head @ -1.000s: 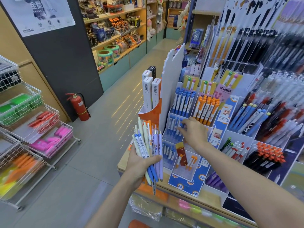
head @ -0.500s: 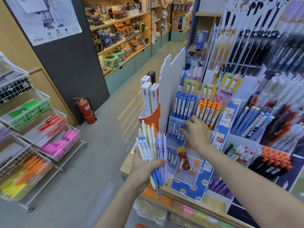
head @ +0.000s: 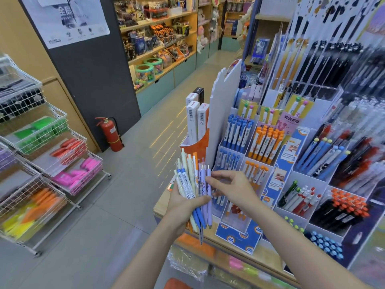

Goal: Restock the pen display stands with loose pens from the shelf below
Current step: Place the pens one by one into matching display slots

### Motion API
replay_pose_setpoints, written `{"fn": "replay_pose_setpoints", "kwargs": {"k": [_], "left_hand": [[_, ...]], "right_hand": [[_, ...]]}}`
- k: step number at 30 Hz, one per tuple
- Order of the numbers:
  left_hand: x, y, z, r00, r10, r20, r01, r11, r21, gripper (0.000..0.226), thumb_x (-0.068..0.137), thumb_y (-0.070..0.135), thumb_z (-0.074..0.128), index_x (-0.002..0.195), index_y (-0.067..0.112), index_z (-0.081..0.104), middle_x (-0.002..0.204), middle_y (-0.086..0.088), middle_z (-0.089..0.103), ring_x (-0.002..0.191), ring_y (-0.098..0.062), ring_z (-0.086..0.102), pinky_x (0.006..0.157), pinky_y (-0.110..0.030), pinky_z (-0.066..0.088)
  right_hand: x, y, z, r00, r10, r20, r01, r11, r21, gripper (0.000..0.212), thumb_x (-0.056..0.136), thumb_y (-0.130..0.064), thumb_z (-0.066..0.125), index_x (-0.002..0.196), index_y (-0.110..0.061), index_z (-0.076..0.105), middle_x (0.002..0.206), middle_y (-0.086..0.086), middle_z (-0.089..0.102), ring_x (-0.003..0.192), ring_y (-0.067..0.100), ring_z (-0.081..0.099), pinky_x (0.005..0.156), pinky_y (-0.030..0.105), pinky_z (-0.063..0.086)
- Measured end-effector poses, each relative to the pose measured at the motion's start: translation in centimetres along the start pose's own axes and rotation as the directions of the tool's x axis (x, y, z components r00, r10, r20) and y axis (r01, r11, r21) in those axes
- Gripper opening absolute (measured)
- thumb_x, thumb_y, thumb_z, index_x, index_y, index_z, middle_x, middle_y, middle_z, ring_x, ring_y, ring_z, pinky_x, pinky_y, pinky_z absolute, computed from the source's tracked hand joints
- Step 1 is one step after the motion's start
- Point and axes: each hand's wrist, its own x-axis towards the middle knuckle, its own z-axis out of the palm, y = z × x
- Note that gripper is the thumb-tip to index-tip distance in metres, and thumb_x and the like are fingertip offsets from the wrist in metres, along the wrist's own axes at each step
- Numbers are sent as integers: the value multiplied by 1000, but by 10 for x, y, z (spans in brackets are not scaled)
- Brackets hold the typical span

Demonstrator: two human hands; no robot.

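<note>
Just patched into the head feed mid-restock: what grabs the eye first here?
Dead centre, the left hand grips a fanned bundle of loose pens, blue, cream and lilac, while the right hand reaches in with its fingertips at a lilac pen. Right behind stands the tiered pen display stand, with rows of blue-capped pens and orange-capped pens. Far left, a red fire extinguisher stands against the dark wall.

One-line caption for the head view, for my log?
Left hand grips a pen bundle; right hand fingers reach its lilac pen beside the display stand.
</note>
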Motion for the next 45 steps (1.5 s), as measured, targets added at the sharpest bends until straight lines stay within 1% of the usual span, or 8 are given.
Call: {"fn": "replay_pose_setpoints", "kwargs": {"k": [4,8,18,22,26,36,40,45], "left_hand": [[-1,0,-2,1000,3,12,-3,1000,7,80,61,0,88,131,18,52,117,-11,72,108,-33,70,96,-54,54],[-7,1,-7,1000,-3,5,3,1000,25,76,61,0,88,127,16,55,112,-10,73,103,-30,72,94,-52,57],[-19,-1,-6,999,27,30,-27,1000,-4,75,60,2,87,128,14,57,114,-12,73,105,-30,71,91,-46,58],[-22,-1,-9,1000,11,3,-11,1000,-9,73,57,3,87,124,10,59,111,-11,74,101,-29,73,87,-41,59],[-22,2,-12,1000,15,14,-15,1000,-3,68,68,-11,83,129,7,58,112,-12,75,102,-30,72,86,-40,60],[-27,11,-13,997,-54,52,53,998,30,68,64,-15,84,124,6,60,103,-11,77,93,-25,75,75,-32,60],[-29,12,-10,995,-73,71,67,994,84,65,65,-14,84,121,9,60,100,-8,77,87,-21,75,71,-30,59],[-34,10,-2,990,-92,104,80,991,109,66,65,-11,86,121,11,60,100,-8,76,89,-24,74,72,-32,59]], "right_hand": [[-3,-1,2,1000,23,15,-23,999,42,8,87,-16,72,92,-22,73,81,-3,74,59,14,69,59,22,57],[1,-3,-1,1000,-8,-16,6,993,-120,35,87,-33,70,120,-25,64,103,-7,70,77,10,70,66,28,59],[-1,-35,30,918,-390,78,376,786,-491,20,80,-40,76,98,-30,74,87,-13,56,73,7,56,66,15,47],[-1,-26,21,976,-170,-134,119,939,-321,26,83,-46,72,105,-35,65,89,-6,60,63,9,62,57,15,46],[-15,-16,18,995,69,76,-58,989,-138,15,87,-29,72,99,-22,71,86,2,68,57,16,67,58,24,56],[-19,-12,11,978,149,145,-134,985,-112,13,86,-25,74,89,-13,72,70,6,67,56,9,63,52,18,51],[-4,-22,-3,994,102,33,-92,971,-220,36,82,-58,66,107,-32,69,90,-7,69,81,7,65,70,25,51],[18,-40,-4,997,28,67,-6,953,-303,31,89,-49,63,107,-26,74,99,-18,69,97,-4,61,84,19,48]]}}
